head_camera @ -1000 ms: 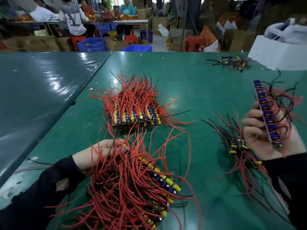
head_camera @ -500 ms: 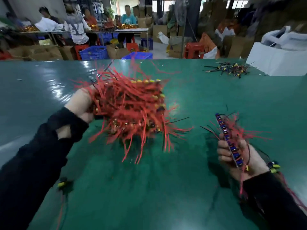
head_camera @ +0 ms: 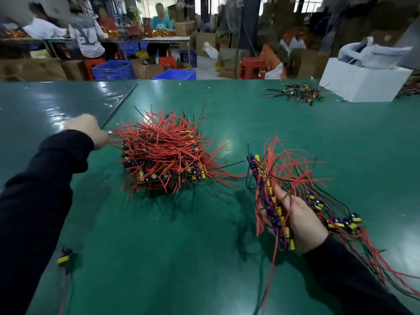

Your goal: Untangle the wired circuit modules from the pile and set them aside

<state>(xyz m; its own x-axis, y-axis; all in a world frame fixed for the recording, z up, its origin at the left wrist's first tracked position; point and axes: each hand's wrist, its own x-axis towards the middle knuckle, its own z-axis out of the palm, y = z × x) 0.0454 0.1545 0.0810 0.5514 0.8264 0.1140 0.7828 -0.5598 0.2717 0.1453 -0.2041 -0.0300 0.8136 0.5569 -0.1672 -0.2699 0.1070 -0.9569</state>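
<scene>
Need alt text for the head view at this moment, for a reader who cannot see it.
On a green table, a person's right hand grips a strip of wired circuit modules with red leads fanning upward. The left hand is at the left edge of a large pile of red-wired modules. A smaller wire heap lies beside a white box.

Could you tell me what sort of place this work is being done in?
Most likely a small electronics assembly workshop. Heaps of red-wired circuit modules lie on a long green worktable, other workers sit at a table behind, and cardboard boxes and blue crates crowd the floor.
</scene>
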